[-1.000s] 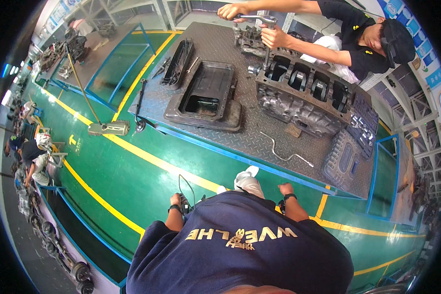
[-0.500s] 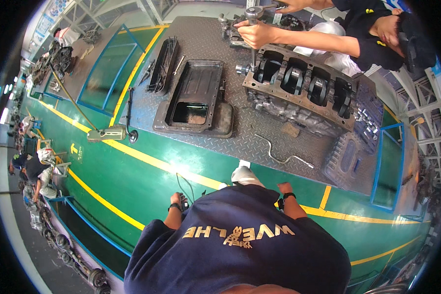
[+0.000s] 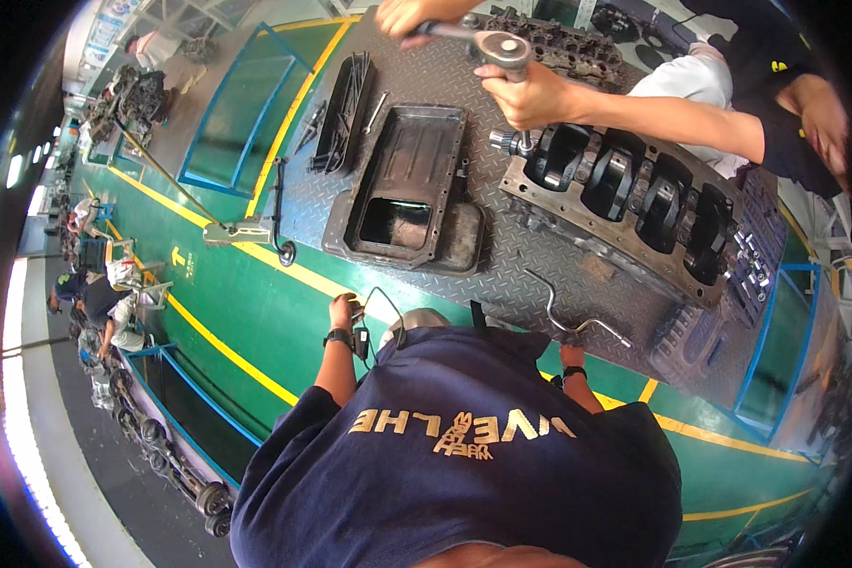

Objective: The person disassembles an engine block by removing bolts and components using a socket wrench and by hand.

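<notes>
My left hand point(image 3: 344, 310) is over the green floor in front of the workbench, fingers loosely bent and apart, nothing clearly held. Beside its wrist is a small black box point(image 3: 362, 343) with a looping cable. My right hand point(image 3: 572, 341) is at the bench's front edge, next to the bend of a cranked speed brace point(image 3: 552, 308); its fingers are mostly hidden, and contact is unclear. Beyond lies an engine block point(image 3: 615, 222) with its crankshaft exposed. A co-worker's hand point(image 3: 530, 95) grips below the head of a ratchet point(image 3: 504, 47), and another hand point(image 3: 412, 17) is on its handle.
A black oil pan point(image 3: 407, 175) sits on the bench, left of the block. Behind it are a tray of long bolts point(image 3: 344, 114) and a wrench point(image 3: 376, 112). A socket set point(image 3: 753, 270) lies at the right. A floor-crane arm point(image 3: 241, 230) and blue-framed pits point(image 3: 246, 104) are at the left.
My left hand has come forward and up. My right hand has reached the bench edge by the speed brace. The co-worker's ratchet handle has swung to the left. The view has shifted slightly.
</notes>
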`<state>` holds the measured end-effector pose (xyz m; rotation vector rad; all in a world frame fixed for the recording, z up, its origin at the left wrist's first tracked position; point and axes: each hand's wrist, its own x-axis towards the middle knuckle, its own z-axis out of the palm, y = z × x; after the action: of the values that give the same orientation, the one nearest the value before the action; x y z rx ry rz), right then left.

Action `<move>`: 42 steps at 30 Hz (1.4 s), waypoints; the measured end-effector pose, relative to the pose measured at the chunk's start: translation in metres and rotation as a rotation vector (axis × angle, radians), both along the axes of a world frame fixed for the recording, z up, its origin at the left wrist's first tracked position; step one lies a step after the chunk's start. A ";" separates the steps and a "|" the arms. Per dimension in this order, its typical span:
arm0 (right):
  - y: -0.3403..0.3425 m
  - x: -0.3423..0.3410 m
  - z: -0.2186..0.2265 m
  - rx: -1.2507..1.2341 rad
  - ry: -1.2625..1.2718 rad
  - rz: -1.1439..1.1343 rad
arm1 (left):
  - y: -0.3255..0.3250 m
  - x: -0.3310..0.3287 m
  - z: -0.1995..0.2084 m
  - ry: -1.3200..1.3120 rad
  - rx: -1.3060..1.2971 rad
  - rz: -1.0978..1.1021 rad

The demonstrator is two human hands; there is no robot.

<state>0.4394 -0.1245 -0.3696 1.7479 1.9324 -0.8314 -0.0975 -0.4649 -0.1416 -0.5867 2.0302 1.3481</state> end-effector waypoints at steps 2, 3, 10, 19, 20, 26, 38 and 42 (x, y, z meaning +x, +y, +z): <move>0.001 0.021 -0.011 0.006 -0.083 -0.029 | -0.024 -0.004 -0.019 -0.098 -0.009 0.128; 0.012 0.030 -0.010 0.047 -0.109 0.310 | -0.020 -0.001 -0.027 -0.166 0.063 0.225; -0.008 0.035 0.016 0.002 -0.088 0.945 | -0.098 -0.088 -0.108 -0.009 -0.075 0.257; -0.113 -0.032 0.065 0.197 0.223 0.785 | -0.134 -0.270 -0.105 0.379 -0.724 0.038; -0.132 -0.031 0.071 0.278 0.210 0.801 | -0.132 -0.291 -0.109 0.438 -0.706 0.002; -0.201 -0.087 0.125 0.189 0.138 0.589 | -0.120 -0.373 -0.090 0.387 -0.710 -0.208; -0.192 0.002 0.142 0.135 -0.070 0.676 | -0.118 -0.338 -0.113 0.334 -0.723 -0.411; -0.192 -0.105 0.160 -0.090 0.423 -0.130 | -0.112 -0.349 -0.080 0.662 -0.631 -0.318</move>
<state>0.3340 -0.3169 -0.2097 1.7647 2.0061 -1.4080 -0.4463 -0.5766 -0.2215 -0.0343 2.9661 0.7396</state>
